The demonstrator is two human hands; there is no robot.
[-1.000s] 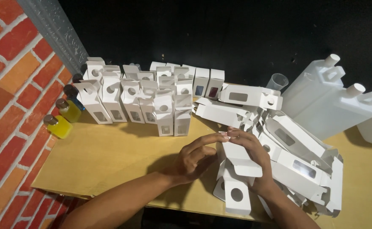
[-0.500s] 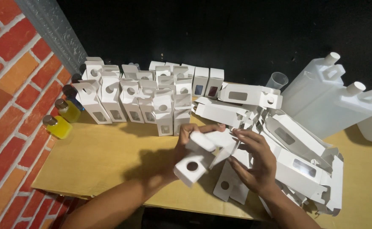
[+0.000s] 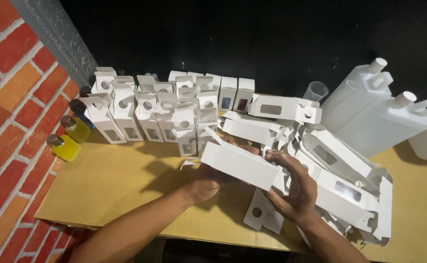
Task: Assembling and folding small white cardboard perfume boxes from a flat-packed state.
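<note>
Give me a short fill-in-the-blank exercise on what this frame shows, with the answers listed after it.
1. Both hands, the left hand and the right hand, hold one white ____ above the wooden table.
2. The small bottles by the brick wall contain a ____ liquid.
3. The upright boxes stand in rows at the back, each with a round ____ in its top tab.
4. The two large white jugs lie at the table's ____ side.

Missing words: box; yellow; hole; right

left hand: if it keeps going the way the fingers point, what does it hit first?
Likely the row of upright white cartons just beyond the left hand, which holds a white carton pointing up and away. Depth is unclear; the gap looks small.
</note>
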